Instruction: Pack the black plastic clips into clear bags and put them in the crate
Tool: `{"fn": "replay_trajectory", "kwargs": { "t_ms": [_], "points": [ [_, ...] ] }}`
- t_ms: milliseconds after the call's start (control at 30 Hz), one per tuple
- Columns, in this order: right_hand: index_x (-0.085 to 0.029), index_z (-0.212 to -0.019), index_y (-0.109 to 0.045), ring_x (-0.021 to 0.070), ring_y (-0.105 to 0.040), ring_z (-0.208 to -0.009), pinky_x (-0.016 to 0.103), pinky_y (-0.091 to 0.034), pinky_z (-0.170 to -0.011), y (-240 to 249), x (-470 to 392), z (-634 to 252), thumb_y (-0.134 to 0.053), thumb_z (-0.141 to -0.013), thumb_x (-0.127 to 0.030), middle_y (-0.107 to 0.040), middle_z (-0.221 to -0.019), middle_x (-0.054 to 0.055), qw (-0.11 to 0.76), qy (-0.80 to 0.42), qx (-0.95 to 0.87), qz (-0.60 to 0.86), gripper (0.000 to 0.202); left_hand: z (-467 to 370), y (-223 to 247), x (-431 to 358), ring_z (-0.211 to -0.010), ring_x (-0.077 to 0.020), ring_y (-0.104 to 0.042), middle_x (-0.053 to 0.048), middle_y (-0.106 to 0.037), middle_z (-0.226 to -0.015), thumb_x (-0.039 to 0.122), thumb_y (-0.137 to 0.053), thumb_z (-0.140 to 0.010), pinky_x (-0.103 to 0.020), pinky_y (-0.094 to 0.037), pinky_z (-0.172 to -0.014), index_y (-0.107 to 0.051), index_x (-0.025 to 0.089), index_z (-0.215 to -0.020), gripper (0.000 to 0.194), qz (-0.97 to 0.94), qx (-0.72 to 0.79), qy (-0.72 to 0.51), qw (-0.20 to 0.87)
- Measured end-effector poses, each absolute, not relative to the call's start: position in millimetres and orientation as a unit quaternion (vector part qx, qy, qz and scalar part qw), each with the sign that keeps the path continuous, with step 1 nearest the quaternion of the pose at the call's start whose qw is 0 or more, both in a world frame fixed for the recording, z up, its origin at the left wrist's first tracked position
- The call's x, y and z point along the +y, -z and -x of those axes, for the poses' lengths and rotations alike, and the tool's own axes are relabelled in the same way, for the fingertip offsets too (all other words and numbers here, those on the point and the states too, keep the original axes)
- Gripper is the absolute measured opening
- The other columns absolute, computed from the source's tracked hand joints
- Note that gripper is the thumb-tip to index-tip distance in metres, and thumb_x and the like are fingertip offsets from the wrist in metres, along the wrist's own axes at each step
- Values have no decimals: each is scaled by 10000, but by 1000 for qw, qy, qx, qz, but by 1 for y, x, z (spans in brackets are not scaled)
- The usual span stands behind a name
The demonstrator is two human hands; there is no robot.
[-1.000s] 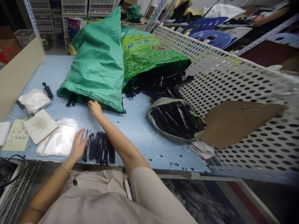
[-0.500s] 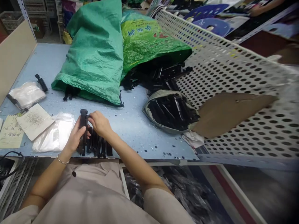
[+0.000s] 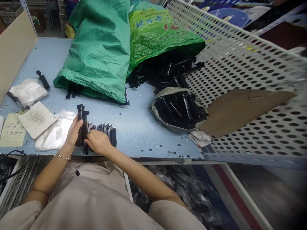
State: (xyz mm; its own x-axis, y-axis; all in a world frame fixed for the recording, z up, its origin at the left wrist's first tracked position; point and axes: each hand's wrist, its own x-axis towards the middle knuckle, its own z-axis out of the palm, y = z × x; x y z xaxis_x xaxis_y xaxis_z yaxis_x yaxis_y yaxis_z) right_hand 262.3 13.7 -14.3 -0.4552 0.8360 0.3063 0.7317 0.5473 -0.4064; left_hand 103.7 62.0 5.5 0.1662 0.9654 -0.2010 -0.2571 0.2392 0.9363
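My left hand [image 3: 73,132] is wrapped round an upright black plastic part [image 3: 82,126] near the table's front edge. Just right of it, my right hand [image 3: 98,140] has its fingers closed at the lower side of that part; what they grip, if anything, is hidden. Behind and beside my right hand stands a row of several similar black parts [image 3: 109,131]. Clear plastic bags [image 3: 57,131] lie left of my left hand.
A teal sack [image 3: 100,48] and a green bag [image 3: 158,38] spill black parts at the back. An open cloth sack [image 3: 177,110] of black parts leans by a perforated white panel [image 3: 240,64]. A square tile [image 3: 37,119] lies on a note [image 3: 11,131].
My right hand has moved down from the top of the held part to its lower side. The part in my left hand is turned, and the view has shifted slightly.
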Motion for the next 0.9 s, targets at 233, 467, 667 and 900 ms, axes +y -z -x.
{"fn": "replay_trajectory", "kwargs": {
  "t_ms": [233,467,667,900],
  "points": [
    [-205,-1032,-618,168,-594,-815,262,-393,-701,13,76,-258,-258,-1070,-465,-671,-926,51,195,-243,-781,541,446,-81,39,54,-1191,-295,-618,-107,-673,-1226,359,-533,-936,-443,-489,-1014,-538,228,-1394,476,-562,573,-374,465],
    [-349,-1531,-337,285,-587,-1161,402,-459,-935,5,226,-206,-280,-1049,-479,-480,-1393,137,119,-209,-705,667,503,-120,83,22,-1343,-294,-447,-182,-481,-1410,126,-432,-890,-513,-360,-1154,-499,162,-1441,557,-689,546,-359,314],
    [-276,-1465,-435,285,-577,-1136,404,-460,-929,20,262,-209,-355,-1039,-357,-521,-1311,173,76,-185,-699,686,441,-109,80,27,-1335,-266,-433,-122,-485,-1406,158,-505,-886,-519,-345,-1169,-499,243,-1428,548,-668,526,-369,375],
    [-212,-1262,-573,227,-581,-1041,330,-453,-909,20,207,-254,-492,-983,-251,-595,-1180,122,116,-180,-742,635,293,-81,42,80,-1284,-237,-529,-111,-531,-1397,331,-651,-874,-437,-416,-1111,-562,248,-1311,453,-481,497,-484,536]
  ]
}}
